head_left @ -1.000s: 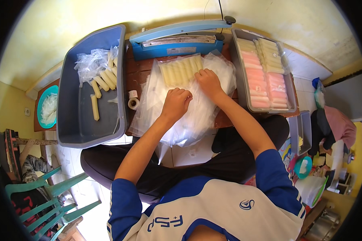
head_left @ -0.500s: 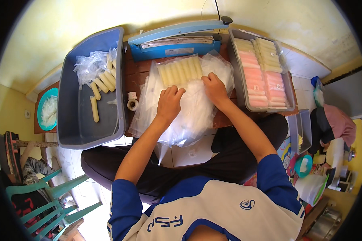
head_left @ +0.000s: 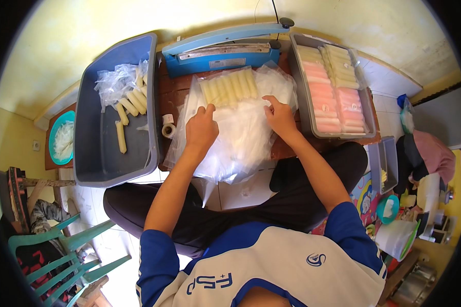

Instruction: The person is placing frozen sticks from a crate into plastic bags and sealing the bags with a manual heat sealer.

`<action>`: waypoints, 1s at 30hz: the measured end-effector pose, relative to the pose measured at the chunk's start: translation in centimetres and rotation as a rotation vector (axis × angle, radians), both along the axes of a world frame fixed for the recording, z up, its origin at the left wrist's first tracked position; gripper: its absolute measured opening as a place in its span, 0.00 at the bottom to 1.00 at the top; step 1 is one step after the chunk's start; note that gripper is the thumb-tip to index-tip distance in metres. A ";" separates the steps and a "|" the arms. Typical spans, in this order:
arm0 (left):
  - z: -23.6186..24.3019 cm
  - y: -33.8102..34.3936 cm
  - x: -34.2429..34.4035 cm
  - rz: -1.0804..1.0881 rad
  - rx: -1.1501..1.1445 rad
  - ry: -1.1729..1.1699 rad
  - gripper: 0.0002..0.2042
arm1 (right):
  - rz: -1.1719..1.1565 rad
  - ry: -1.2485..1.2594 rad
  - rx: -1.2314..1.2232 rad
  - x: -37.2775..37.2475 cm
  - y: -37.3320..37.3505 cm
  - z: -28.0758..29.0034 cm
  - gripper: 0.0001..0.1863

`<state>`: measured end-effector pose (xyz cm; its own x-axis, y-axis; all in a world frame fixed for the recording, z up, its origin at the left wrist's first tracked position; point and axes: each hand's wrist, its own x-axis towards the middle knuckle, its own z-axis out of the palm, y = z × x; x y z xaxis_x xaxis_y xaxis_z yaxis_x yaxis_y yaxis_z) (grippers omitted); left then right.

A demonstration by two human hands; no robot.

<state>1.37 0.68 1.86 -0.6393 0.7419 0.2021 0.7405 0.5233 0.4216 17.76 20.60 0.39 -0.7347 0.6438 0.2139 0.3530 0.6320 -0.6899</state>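
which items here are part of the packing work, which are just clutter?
In use: left hand, right hand, bag of pale sticks, pile of clear bags, blue heat sealer, tray of filled packs, grey tub.
Lying about: tape roll, green chair, teal bowl.

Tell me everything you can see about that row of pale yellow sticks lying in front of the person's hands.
The row of pale yellow sticks holds about seven short, rounded, cream-coloured rolls, side by side and touching, inside a clear plastic bag. It lies flat on top of a pile of clear bags on the low table, just below the blue heat sealer. The left hand has its fingertips at the row's near-left corner; the right hand rests on the plastic beside its right end.
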 end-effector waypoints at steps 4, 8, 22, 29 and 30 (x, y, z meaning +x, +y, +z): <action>1.9 -0.7 -0.1 0.036 -0.105 -0.094 0.11 | 0.001 0.058 -0.154 0.6 0.2 0.1 0.13; 0.8 -1.7 -1.1 -0.120 -0.038 -0.298 0.09 | 0.007 0.092 -0.379 0.8 0.9 -0.8 0.11; 0.6 -2.9 -1.9 -0.263 -0.045 -0.233 0.13 | 0.127 0.130 -0.245 1.8 1.6 -1.7 0.17; -2.3 -3.1 -3.0 -0.432 0.166 0.062 0.07 | 0.073 0.128 -0.028 1.3 0.8 -2.0 0.13; -2.4 -3.1 -3.1 -0.426 0.204 0.064 0.06 | 0.072 0.149 0.009 1.2 0.8 -2.2 0.11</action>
